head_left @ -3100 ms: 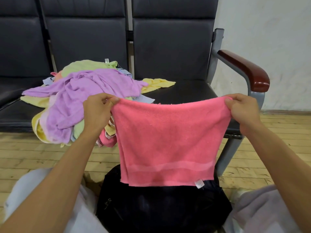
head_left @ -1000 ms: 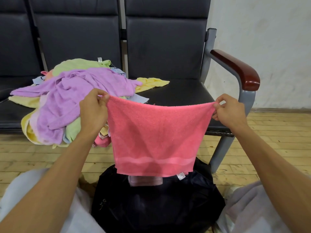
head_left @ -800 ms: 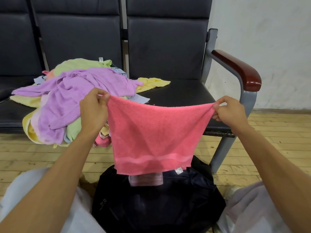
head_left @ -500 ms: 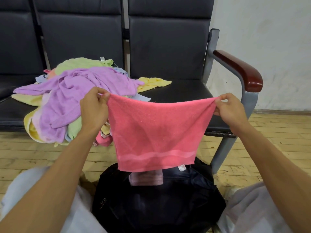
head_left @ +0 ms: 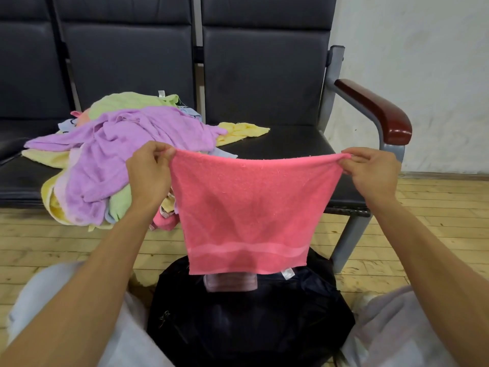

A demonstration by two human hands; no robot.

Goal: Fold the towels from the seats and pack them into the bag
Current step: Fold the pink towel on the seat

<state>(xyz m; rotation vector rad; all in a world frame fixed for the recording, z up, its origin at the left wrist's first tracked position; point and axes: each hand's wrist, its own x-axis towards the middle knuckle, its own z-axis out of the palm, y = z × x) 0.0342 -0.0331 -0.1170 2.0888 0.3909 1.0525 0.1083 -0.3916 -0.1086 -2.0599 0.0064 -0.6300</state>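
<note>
seats [head_left: 277, 144] held heaped towels [head_left: 127, 144] | black bag [head_left: 251, 327] sat below | pink towel [head_left: 246, 207] hung over it, seemingly light and limp, best gripped at corners | left hand [head_left: 148, 176], right hand [head_left: 370, 176]: fingers [head_left: 162, 152] pinched its top corners

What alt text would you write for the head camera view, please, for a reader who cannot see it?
A person's left hand and right hand pinch the top corners of a pink towel, holding it spread out above a dark bag on the floor. Behind, a pile of unfolded towels, purple, green and yellow, lies on dark seats.
</note>
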